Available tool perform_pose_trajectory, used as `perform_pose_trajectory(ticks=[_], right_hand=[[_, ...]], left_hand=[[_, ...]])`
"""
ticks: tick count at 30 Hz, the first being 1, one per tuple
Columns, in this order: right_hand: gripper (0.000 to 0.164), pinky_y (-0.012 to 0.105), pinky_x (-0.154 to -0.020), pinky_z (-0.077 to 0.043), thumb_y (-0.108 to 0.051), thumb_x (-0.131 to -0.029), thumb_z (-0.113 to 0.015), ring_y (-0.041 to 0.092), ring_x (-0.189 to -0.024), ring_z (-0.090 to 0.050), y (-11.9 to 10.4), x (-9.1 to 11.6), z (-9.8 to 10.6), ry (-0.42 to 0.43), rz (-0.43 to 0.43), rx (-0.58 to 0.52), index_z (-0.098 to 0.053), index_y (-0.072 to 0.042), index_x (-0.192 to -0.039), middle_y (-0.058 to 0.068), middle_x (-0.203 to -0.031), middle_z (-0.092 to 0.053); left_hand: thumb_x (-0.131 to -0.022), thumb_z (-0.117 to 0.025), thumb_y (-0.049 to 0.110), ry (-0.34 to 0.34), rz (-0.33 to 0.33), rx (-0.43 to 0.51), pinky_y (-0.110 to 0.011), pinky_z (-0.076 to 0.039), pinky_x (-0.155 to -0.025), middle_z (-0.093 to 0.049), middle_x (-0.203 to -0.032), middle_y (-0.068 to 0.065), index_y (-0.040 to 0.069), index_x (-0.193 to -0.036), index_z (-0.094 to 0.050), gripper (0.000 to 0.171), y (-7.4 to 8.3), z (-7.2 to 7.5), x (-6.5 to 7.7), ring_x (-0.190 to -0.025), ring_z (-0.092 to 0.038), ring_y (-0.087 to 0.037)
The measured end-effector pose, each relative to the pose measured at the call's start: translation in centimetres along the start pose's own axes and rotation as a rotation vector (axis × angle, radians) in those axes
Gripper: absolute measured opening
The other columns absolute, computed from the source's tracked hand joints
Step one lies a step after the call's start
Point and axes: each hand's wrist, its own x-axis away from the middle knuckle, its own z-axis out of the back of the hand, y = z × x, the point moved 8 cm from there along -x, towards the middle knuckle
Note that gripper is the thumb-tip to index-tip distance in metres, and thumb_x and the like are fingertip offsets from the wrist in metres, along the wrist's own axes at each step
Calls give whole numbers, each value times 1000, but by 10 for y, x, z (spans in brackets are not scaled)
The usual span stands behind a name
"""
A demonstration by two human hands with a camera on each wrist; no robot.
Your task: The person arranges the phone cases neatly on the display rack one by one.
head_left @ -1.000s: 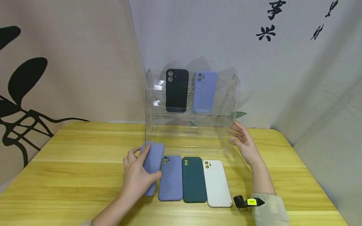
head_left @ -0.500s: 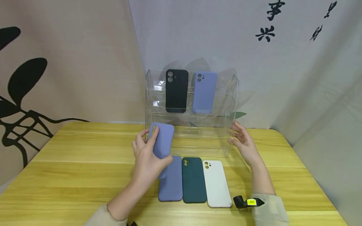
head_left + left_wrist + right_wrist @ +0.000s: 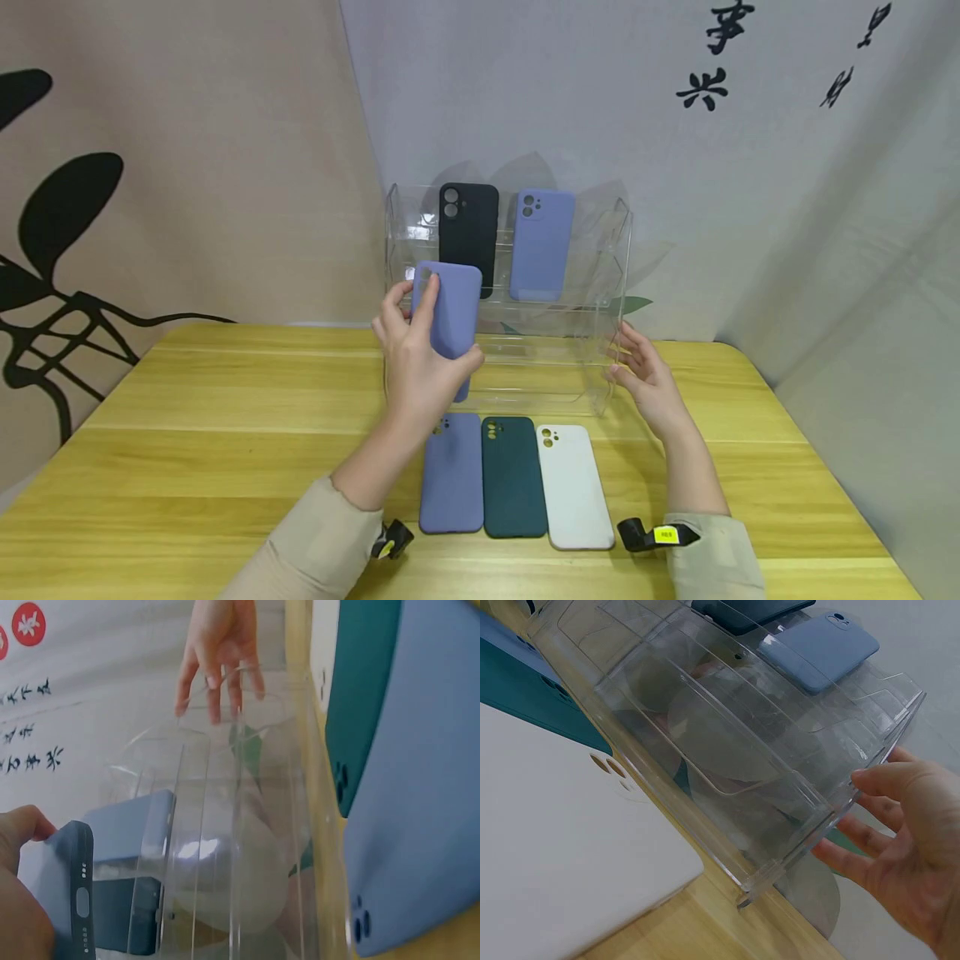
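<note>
My left hand [image 3: 423, 358] holds a light purple phone case [image 3: 455, 312] upright in front of the clear display rack [image 3: 540, 379], overlapping the black phone case [image 3: 468, 225] there. In the left wrist view, the held case [image 3: 71, 900] shows its end with a port cutout. At the rack's right side, my right hand [image 3: 651, 387] holds the edge between thumb [image 3: 889, 778] and fingers. A second light purple phone case [image 3: 543, 246] leans on the upper tier beside the black one.
A row of phone cases lies flat on the wooden table [image 3: 225, 433] before the rack: bluish purple [image 3: 452, 479], dark green [image 3: 515, 479] and white [image 3: 576, 492]. A cloth backdrop [image 3: 225, 167] hangs behind.
My left hand has lifted the light purple case off the table left of the row and carried it up and rightward to the rack. The right hand has stayed at the rack's side.
</note>
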Motion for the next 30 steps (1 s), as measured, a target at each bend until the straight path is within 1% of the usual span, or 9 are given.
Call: perform_pose_trajectory(ticks=[4,7,13,18,21,26,30], right_hand=[[66,23,-89,-46,2,-97,-50,41,-132,-32,0,0,0,2,-5,-1,-18,-9,-153,23,-148,-27],[66,23,-89,-46,1,-97,-51,41,-132,-32,0,0,0,3,-9,2,-18,-11,-153,22,-148,-27],[66,23,-89,-46,1,-97,-51,42,-132,-31,0,-1,0,1,-8,6,-19,-11,-153,21,-147,-28],[66,23,-88,-46,2,-96,-50,42,-132,-31,0,-1,0,1,0,9,-19,-11,-153,20,-147,-29],[66,24,-88,-46,3,-96,-50,43,-132,-31,0,-1,0,-1,3,8,-19,-10,-153,20,-147,-29],[66,24,-88,-47,2,-97,-50,43,-132,-31,0,-1,0,-2,-3,-1,-19,-10,-153,21,-147,-28],[66,24,-88,-47,2,-97,-50,42,-132,-31,0,-1,0,-1,-4,-2,-18,-9,-153,24,-148,-26]], left_hand=[[-63,-81,8,26,-43,10,-42,-39,-84,-27,-144,-9,12,-144,-45,89,5,-7,-11,-113,-31,-30],[-63,-82,8,49,-77,27,-43,-39,-86,-27,-144,-9,11,-144,-45,89,8,-13,-19,-115,-31,-31],[-63,-82,6,104,-123,49,-44,-38,-86,-28,-144,-11,10,-143,-46,88,10,-24,-31,-115,-31,-35],[-62,-83,6,166,-122,51,-44,-37,-86,-30,-142,-13,9,-142,-48,87,6,-34,-39,-112,-33,-35],[-62,-83,6,191,-124,36,-44,-37,-88,-31,-142,-14,9,-142,-48,86,3,-40,-44,-114,-33,-36],[-63,-83,8,204,-133,-19,-48,-33,-95,-31,-142,-15,9,-142,-48,87,-2,-51,-48,-120,-31,-38],[-63,-85,8,196,-114,-54,-49,-30,-98,-30,-144,-16,9,-142,-47,88,-10,-58,-49,-123,-30,-37]])
